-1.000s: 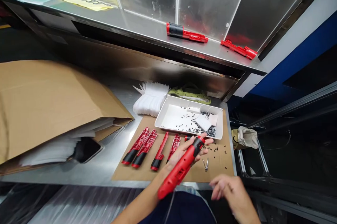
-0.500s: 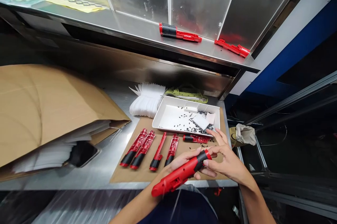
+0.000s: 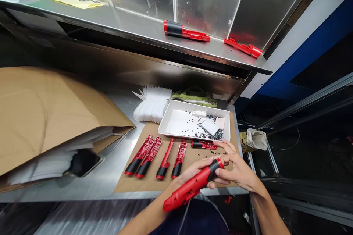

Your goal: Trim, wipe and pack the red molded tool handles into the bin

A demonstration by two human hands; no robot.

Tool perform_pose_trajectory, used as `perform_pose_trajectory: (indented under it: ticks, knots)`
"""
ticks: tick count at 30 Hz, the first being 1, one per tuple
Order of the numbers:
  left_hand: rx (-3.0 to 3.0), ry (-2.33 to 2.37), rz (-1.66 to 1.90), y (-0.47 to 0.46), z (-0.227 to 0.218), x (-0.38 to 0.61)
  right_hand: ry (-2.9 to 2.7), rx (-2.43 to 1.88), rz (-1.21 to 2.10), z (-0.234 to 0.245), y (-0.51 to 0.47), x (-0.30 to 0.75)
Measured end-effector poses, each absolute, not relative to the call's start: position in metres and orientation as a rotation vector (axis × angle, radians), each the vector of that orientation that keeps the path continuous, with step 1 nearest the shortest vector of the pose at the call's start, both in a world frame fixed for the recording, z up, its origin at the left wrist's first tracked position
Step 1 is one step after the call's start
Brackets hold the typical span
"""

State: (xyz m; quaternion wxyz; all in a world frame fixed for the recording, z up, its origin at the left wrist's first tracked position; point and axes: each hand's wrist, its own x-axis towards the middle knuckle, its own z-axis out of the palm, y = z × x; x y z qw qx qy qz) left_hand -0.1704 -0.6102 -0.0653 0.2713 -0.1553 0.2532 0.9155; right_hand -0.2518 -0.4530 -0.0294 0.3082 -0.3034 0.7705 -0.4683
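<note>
A red plastic housing (image 3: 190,187) with a black sleeve near its upper end lies slanted across both my hands. My left hand (image 3: 194,168) supports it from beneath, its fingers partly hidden by the part. At the black end, the thumb and fingers of my right hand (image 3: 234,165) close around the red rim. Several similar red and black housings (image 3: 149,156) lie on the brown cardboard sheet (image 3: 129,185), left of my hands. One more housing (image 3: 204,145) rests sideways just beyond my right fingertips, with small black bits near it.
A white tray (image 3: 162,128) holds scattered small black pieces and white pads. Behind it lie a stack of white foam sheets (image 3: 154,104) and a green pouch (image 3: 193,98). A big brown paper bag (image 3: 55,117) stands left. Two red parts (image 3: 195,35) sit on the metal shelf (image 3: 124,25).
The housing and both hands have shifted slightly right and down in view. My grip on it looks the same.
</note>
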Motion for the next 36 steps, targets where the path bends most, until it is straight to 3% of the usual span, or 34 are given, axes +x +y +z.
perform_pose_trajectory:
  ticks: [19,30,36]
  knots:
    - [-0.381,0.813,2.504,-0.604,-0.076,-0.167,2.159,-0.915,-1.185,-0.03,-0.454,-0.248]
    - [-0.384,0.744,2.589,-0.603,-0.082,-0.17,2.372,-0.943,-1.083,-0.032,-0.457,-0.237]
    - [-0.361,0.599,2.455,-0.612,-0.09,-0.166,2.279,-0.853,-1.031,-0.022,-0.44,-0.243]
